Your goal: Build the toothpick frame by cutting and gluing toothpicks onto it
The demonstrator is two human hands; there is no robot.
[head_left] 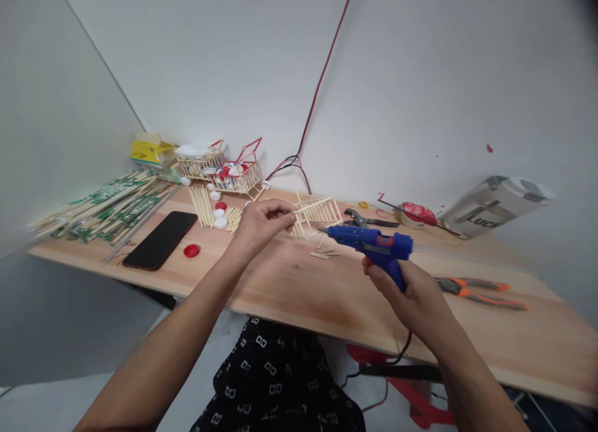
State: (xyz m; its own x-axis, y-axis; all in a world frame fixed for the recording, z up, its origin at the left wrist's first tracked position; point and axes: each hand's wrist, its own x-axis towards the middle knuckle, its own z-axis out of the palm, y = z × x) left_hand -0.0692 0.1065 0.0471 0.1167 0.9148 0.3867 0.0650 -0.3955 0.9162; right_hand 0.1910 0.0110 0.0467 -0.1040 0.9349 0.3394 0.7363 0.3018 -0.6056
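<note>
A blue glue gun (369,240) sits in the grip of my right hand (415,289), its nozzle pointing left. The nozzle tip is close to a small frame of thin wooden sticks (322,213); I cannot tell whether they touch. My left hand (266,223) pinches the frame's near left edge between thumb and fingers, holding it tilted over the table. Below the nozzle lie several short cut sticks (322,254). Left of my left hand are rows of longer sticks (202,206) and several white and red bottle caps (191,251).
The wooden table (289,289) carries a black phone (160,240), wrapped chopsticks (112,205) and two stick baskets (238,177) of caps at the left. Orange-handled pliers (486,290), black-handled cutters (369,220) and a grey-white package (498,205) lie right. The glue gun's cord (404,351) hangs over the front edge.
</note>
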